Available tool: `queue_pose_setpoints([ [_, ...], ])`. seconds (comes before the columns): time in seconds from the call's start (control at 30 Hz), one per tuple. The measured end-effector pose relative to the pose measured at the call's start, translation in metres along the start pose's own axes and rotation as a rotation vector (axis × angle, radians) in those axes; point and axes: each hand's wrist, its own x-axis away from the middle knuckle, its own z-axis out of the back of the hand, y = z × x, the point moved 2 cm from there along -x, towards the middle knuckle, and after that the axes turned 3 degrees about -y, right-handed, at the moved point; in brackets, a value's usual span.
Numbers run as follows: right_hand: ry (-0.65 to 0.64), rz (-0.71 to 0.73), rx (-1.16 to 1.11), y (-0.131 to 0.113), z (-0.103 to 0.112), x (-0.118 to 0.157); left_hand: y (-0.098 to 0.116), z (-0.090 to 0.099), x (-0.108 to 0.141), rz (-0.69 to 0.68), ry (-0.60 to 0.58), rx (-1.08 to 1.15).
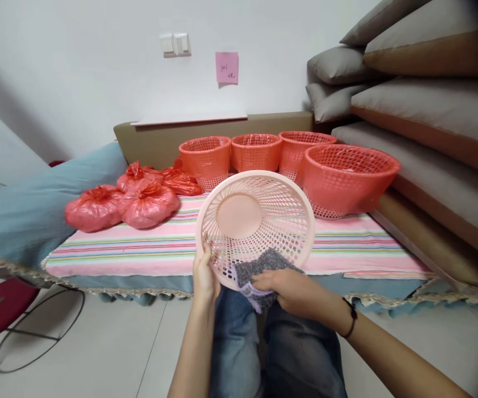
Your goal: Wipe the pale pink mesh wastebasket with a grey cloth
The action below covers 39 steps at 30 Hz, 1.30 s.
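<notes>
A pale pink perforated basket (239, 215) is tilted with its open side toward me, above the front edge of the striped cloth. My left hand (205, 273) grips its lower left rim, fingers wrapped over the edge. A grey cloth with lilac edging (263, 264) lies over the basket's lower rim, partly inside. My right hand (282, 284) is closed on this cloth at the rim, and part of the cloth hangs below the hand.
Red baskets (346, 177) stand along the back right, beside stacked cushions (429, 105). Knotted red plastic bags (147, 204) sit at the left on the striped cloth (122, 249). A dark red stool (6, 304) stands at the lower left.
</notes>
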Motion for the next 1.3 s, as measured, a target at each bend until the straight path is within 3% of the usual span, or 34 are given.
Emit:
queue_pose_setpoints([
  [0.13, 0.076, -0.034, 0.310, 0.016, -0.014, 0.008, 0.015, 0.002, -0.011, 0.030, 0.060, -0.007],
  [0.23, 0.233, 0.060, 0.523, 0.027, -0.024, 0.001, 0.025, 0.003, -0.020, 0.030, 0.089, 0.023],
  [0.33, 0.327, 0.168, 0.660, 0.033, -0.028, -0.013, 0.025, 0.002, -0.023, -0.006, 0.026, 0.044],
  [0.5, 0.453, 0.255, 0.702, 0.025, -0.032, -0.040, -0.003, -0.006, -0.011, -0.233, 0.047, 0.016],
  [0.6, 0.503, 0.241, 0.668, 0.020, -0.036, -0.050, -0.026, -0.012, -0.006, -0.178, 0.097, 0.115],
  [0.73, 0.451, 0.228, 0.641, 0.034, -0.041, -0.039, -0.030, -0.010, -0.007, -0.112, 0.139, 0.191],
  [0.97, 0.412, 0.165, 0.751, 0.075, -0.038, -0.010, -0.011, 0.002, -0.009, -0.126, 0.112, 0.025],
  [1.17, 0.363, 0.153, 0.702, 0.063, -0.053, -0.029, -0.038, -0.003, -0.007, -0.201, 0.135, -0.068],
  [1.3, 0.361, 0.107, 0.592, 0.051, -0.055, -0.037, -0.057, -0.009, -0.004, -0.107, 0.140, 0.004],
])
